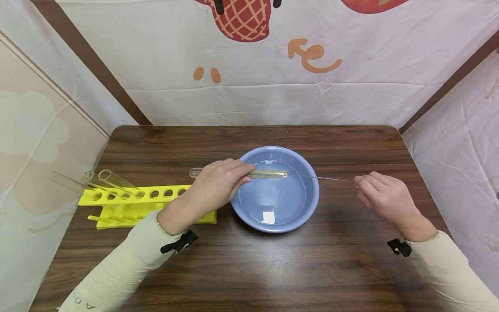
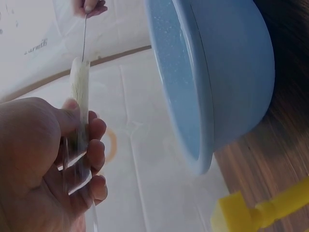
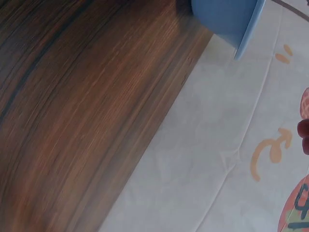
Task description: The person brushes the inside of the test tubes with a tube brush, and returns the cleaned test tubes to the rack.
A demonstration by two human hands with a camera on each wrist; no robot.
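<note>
Nearly horizontal at the frame's centre, a test tube (image 1: 270, 174) points its mouth right over a blue basin (image 1: 316, 190), rounded end left, gripped in the left hand (image 1: 218, 182); at centre right, the right hand (image 1: 385, 196) pinches a thin wire (image 1: 331, 178) running into the mouth.

Basin (image 1: 275, 228), rack (image 1: 147, 201) and wire (image 1: 335, 179) block passage; front tabletop (image 1: 273, 277) leaves room.

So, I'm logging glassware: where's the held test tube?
In the head view, the test tube is in the left hand, its mouth pointing right over the blue basin.
</note>
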